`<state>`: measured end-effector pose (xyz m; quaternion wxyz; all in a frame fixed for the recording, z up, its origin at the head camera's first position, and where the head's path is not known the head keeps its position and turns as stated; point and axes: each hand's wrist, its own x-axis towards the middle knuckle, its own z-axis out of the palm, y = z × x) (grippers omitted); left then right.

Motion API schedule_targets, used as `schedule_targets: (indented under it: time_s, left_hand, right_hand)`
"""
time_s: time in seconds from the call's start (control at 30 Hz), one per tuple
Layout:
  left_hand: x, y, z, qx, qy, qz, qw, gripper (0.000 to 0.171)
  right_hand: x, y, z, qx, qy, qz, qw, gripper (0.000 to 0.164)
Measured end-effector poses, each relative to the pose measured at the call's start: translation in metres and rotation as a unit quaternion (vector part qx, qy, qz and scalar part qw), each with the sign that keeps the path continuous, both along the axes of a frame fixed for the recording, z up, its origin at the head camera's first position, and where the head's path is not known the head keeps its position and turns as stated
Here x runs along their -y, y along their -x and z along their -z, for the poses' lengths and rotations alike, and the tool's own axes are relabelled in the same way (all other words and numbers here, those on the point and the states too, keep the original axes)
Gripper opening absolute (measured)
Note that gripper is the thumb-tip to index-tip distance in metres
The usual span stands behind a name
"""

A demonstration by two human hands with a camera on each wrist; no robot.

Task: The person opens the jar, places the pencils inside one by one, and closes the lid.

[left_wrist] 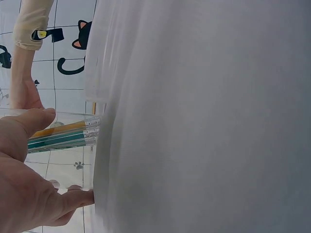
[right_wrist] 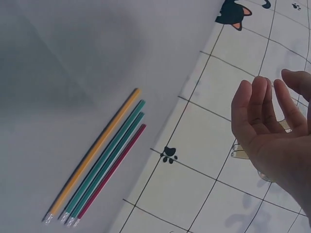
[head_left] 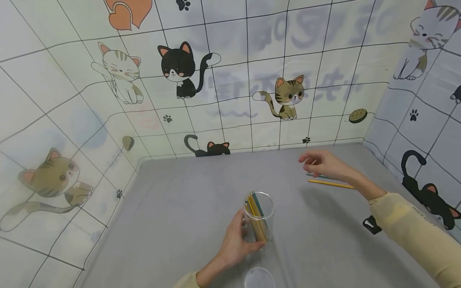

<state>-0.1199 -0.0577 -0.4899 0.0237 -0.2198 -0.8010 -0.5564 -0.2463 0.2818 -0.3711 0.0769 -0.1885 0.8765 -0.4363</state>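
Observation:
My left hand (head_left: pixel 235 242) holds a clear cup (head_left: pixel 268 224), its thumb low on the near side and its fingers around the left side. Inside lean several yellow and teal pencils (head_left: pixel 256 214); in the left wrist view their metal-and-eraser ends sit at the cup's base. My right hand (head_left: pixel 325 165) hovers over the back right of the table, fingers loosely bent and holding nothing. Below it lie a yellow pencil (right_wrist: pixel 95 153), two teal pencils (right_wrist: pixel 104 162) and a dark red pencil (right_wrist: pixel 114 170), side by side. The hand and arm partly cover them in the head view.
A clear round lid or disc (head_left: pixel 259 278) lies at the near edge of the head view. The grey table (head_left: pixel 180 208) is bordered by white gridded cloth (head_left: pixel 234 88) printed with cats, at the back and both sides. A black object (head_left: pixel 372 225) shows beside the right sleeve.

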Motion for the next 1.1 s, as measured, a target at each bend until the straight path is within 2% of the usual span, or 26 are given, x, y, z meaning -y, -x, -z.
schedule_targets:
  time_s: [0.4, 0.9, 1.1]
  left_hand:
    - [0.001, 0.000, 0.001, -0.002, -0.005, 0.003, 1.0000, 0.094]
    - [0.000, 0.002, 0.001, -0.016, 0.000, -0.003, 0.9999, 0.090]
    - [0.000, 0.002, 0.000, -0.014, -0.001, -0.002, 0.9999, 0.087]
  right_hand:
    - [-0.019, 0.012, 0.017, 0.003, -0.049, 0.009, 0.999, 0.027]
    - [-0.034, 0.022, 0.038, 0.011, -0.067, 0.017, 0.998, 0.032]
    - [-0.041, 0.027, 0.048, -0.004, -0.087, 0.015, 0.996, 0.034]
